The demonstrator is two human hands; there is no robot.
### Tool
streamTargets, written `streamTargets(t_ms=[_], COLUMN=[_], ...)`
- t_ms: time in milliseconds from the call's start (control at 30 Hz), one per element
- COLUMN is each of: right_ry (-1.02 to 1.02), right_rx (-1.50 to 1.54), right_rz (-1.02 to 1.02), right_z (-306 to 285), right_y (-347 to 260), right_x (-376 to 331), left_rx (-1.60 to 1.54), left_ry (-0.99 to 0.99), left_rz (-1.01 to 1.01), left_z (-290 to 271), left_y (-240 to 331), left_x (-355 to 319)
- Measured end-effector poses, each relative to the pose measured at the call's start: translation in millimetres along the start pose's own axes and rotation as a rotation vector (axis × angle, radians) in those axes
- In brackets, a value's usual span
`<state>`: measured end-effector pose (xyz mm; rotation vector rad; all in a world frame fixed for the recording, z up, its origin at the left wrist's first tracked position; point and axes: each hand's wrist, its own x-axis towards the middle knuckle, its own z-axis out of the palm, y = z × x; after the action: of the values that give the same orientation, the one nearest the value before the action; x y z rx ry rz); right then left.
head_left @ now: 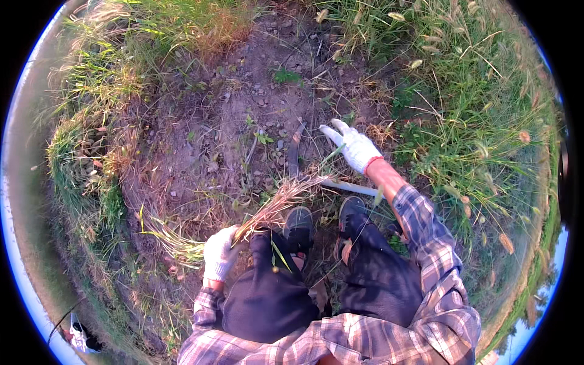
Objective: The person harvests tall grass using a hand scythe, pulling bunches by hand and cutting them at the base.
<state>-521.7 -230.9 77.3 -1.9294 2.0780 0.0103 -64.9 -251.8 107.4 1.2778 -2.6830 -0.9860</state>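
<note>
My left hand (220, 252) is clenched around a bundle of dry grass (277, 204), stalks fanning forward past my shoes. My right hand (354, 146) reaches forward, fingers spread and empty, just right of the sickle (296, 152) lying on bare soil. The grass looks light, limp and slippery; grip it low, near the cut ends.

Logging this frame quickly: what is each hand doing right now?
Left hand: closed, holding a bundle of dry grass.
Right hand: open, holding nothing, fingers stretched above the soil.
</note>
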Motion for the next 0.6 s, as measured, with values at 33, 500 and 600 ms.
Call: streamTargets(t_ms=[33,500,600], right_ry=[0.038,0.520,0.018], right_rx=[-0.095,0.529,1.487], right_rz=[-0.079,-0.241,0.235], right_z=[4.9,33.5,15.4], right_y=[-0.5,-43.6,-68.3], right_x=[16.5,94.1,83.4], left_rx=[-0.019,-0.523,-0.696], left_ry=[0.075,0.394,0.386], left_rz=[0.001,-0.331,-0.326], left_z=[6.4,-14.0,4.5], left_y=[-4.3,62.1,59.6], left_x=[-1.5,64.3,86.6])
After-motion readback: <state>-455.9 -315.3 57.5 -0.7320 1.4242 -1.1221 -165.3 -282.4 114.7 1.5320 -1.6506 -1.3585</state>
